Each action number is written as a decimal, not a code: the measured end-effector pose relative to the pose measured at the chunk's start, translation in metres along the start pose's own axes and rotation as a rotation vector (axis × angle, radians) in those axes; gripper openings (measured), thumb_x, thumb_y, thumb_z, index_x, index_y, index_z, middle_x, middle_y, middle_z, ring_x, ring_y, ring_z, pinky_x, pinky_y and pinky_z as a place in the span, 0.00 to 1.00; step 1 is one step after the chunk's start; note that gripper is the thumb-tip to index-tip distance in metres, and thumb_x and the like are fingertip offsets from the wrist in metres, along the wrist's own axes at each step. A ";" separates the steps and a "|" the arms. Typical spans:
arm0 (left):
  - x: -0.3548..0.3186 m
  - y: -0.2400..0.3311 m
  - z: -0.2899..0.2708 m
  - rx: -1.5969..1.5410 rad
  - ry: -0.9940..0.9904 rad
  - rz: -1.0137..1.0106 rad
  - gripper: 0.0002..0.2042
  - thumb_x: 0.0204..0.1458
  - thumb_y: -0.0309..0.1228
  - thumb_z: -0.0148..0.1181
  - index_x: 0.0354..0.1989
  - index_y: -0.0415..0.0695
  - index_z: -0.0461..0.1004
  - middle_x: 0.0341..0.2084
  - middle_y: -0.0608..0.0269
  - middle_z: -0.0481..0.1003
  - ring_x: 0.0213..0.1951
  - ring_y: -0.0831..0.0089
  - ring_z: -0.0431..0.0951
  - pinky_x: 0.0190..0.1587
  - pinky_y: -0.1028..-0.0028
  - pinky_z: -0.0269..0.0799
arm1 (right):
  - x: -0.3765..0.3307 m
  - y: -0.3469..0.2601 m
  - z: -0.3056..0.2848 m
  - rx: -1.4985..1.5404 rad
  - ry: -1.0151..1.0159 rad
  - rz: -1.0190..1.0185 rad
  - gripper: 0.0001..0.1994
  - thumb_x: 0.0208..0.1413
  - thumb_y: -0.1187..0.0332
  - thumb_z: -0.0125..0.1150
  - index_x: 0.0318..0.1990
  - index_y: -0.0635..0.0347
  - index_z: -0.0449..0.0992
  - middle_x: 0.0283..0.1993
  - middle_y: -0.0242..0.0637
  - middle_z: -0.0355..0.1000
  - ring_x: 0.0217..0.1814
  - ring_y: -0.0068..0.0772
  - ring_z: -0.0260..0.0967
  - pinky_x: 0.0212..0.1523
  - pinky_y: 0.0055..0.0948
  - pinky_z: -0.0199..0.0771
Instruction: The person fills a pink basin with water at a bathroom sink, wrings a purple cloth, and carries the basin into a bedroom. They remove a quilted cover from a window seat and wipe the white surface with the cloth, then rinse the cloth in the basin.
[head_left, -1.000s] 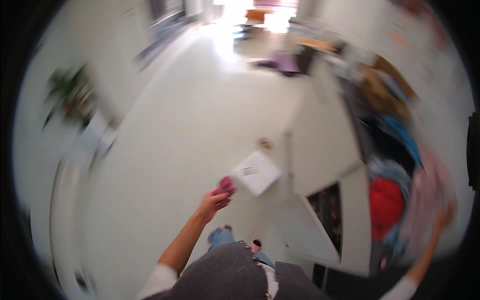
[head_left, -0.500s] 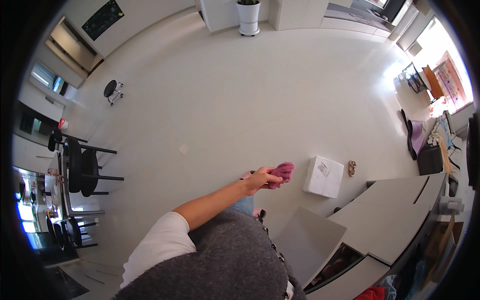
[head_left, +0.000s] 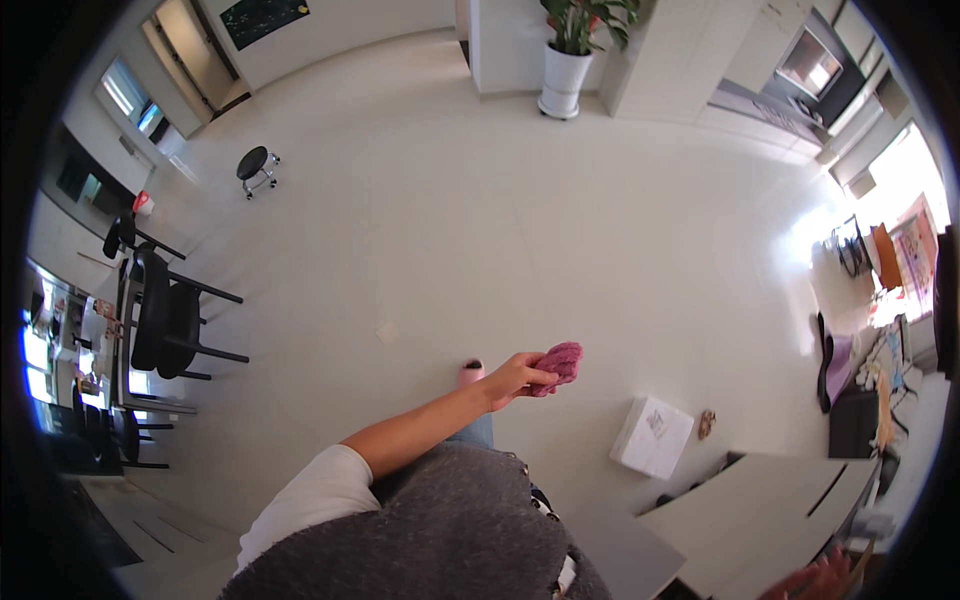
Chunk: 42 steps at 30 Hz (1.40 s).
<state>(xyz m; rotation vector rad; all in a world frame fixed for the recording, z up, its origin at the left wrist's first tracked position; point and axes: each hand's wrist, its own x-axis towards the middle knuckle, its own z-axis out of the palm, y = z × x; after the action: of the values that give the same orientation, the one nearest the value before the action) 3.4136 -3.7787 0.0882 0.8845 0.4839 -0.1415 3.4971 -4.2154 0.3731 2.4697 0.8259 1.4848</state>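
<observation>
My left arm in a white short sleeve reaches forward from the lower left. My left hand (head_left: pixel 517 381) is closed around a bunched, fuzzy dark-pink cloth (head_left: pixel 559 368), holding it in the air over the floor. Whether it is a rag or a knitted item I cannot make out. At the lower right edge, above the cabinet, a blurred reddish shape looks like my right hand (head_left: pixel 815 577); its fingers are smeared. A white box (head_left: pixel 652 437) with a label lies on the floor to the right of the cloth.
Beside the box lies a brown shoe (head_left: pixel 707 423). A low grey cabinet (head_left: pixel 750 510) runs along the lower right. Black chairs (head_left: pixel 170 310) stand at the left, a round wheeled stool (head_left: pixel 253 165) farther off. A potted plant (head_left: pixel 566 80) is at the back.
My view has tilted up, so the floor, box and cabinet sit lower. My left hand still grips the cloth. A blurred, hand-like shape has come in at the lower right.
</observation>
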 end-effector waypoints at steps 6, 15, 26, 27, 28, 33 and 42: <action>0.011 0.116 -0.118 0.051 0.115 0.163 0.16 0.49 0.32 0.60 0.46 0.43 0.70 0.33 0.68 0.72 0.35 0.80 0.71 0.41 0.76 0.66 | 0.086 -0.190 0.154 0.540 -0.298 -0.061 0.09 0.52 0.82 0.49 0.41 0.66 0.69 0.48 0.47 0.69 0.62 0.50 0.57 0.57 0.44 0.59; 0.037 0.253 -0.218 -0.164 0.141 0.287 0.23 0.53 0.31 0.57 0.57 0.40 0.62 0.44 0.64 0.71 0.44 0.76 0.72 0.49 0.74 0.69 | 0.160 -0.375 0.330 0.962 -0.662 0.038 0.09 0.46 0.81 0.53 0.37 0.65 0.70 0.43 0.44 0.71 0.55 0.49 0.61 0.54 0.43 0.61; 0.173 0.487 -0.346 -0.314 0.300 0.656 0.24 0.55 0.27 0.54 0.60 0.41 0.57 0.51 0.62 0.67 0.51 0.74 0.68 0.49 0.73 0.66 | 0.369 -0.613 0.533 1.534 -1.161 0.322 0.08 0.51 0.77 0.54 0.38 0.65 0.76 0.39 0.35 0.74 0.41 0.25 0.69 0.40 0.24 0.70; 0.180 0.512 -0.358 -0.252 0.329 0.714 0.25 0.55 0.26 0.54 0.61 0.40 0.56 0.52 0.61 0.67 0.53 0.73 0.67 0.49 0.72 0.66 | 0.400 -0.644 0.549 1.610 -1.171 0.245 0.07 0.51 0.77 0.54 0.38 0.65 0.76 0.39 0.35 0.74 0.41 0.24 0.69 0.40 0.24 0.70; 0.187 0.535 -0.371 -0.193 0.379 0.730 0.26 0.53 0.24 0.55 0.60 0.40 0.57 0.51 0.61 0.67 0.52 0.73 0.68 0.49 0.72 0.67 | 0.427 -0.679 0.564 1.684 -1.189 0.174 0.07 0.52 0.77 0.54 0.38 0.65 0.76 0.38 0.35 0.74 0.42 0.24 0.69 0.40 0.24 0.69; 0.217 0.617 -0.443 -0.020 0.764 0.825 0.30 0.44 0.19 0.61 0.58 0.41 0.59 0.47 0.60 0.68 0.49 0.72 0.69 0.49 0.72 0.70 | 0.562 -0.875 0.573 2.117 -1.393 0.006 0.08 0.55 0.74 0.56 0.41 0.65 0.70 0.37 0.34 0.72 0.39 0.24 0.70 0.36 0.23 0.71; 0.269 0.782 -0.633 0.280 0.969 0.979 0.23 0.45 0.22 0.61 0.52 0.41 0.63 0.45 0.59 0.68 0.47 0.73 0.71 0.49 0.71 0.71 | 0.712 -1.162 0.609 2.338 -1.500 0.043 0.14 0.51 0.72 0.61 0.40 0.64 0.63 0.37 0.37 0.70 0.37 0.25 0.70 0.31 0.25 0.71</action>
<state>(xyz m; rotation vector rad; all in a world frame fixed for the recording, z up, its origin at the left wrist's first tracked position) 3.6772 -2.7753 0.1790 1.3557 0.8714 1.1900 3.8305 -2.7750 0.1644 -1.1336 -0.9746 1.3699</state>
